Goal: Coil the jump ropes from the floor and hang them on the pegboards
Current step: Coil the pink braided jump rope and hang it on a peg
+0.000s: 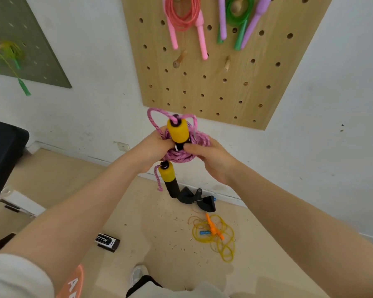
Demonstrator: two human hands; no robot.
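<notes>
a pink braided jump rope [182,147] is held in a coil in front of the chest, above the floor and below the wooden pegboard [224,82]. one yellow foam handle [178,130] stands upright above the coil; the second yellow and black handle [170,178] hangs down beneath it, with a short frayed rope end dangling beside it. loose loops are seen rising behind the upper handle.

the left hand [153,150] is closed around the left side of the coil, fingers curled into the strands. the right hand [213,159] grips the right side, with the thumb pressed near the base of the upper handle.

on the wooden pegboard, a coral rope with pink handles [186,20] and a green rope with purple handles [241,18] are hung from pegs. two bare wooden pegs [179,59] are noted lower on the board. a grey-green pegboard [26,44] at left carries a yellow rope with green handles [7,54].

on the floor [73,190], a tangled yellow rope with orange handles [215,235] is recorded, near a black strap item [197,198] by the wall. a black and white box [107,241] lies to the left. small dark specks are scattered across the floor.
</notes>
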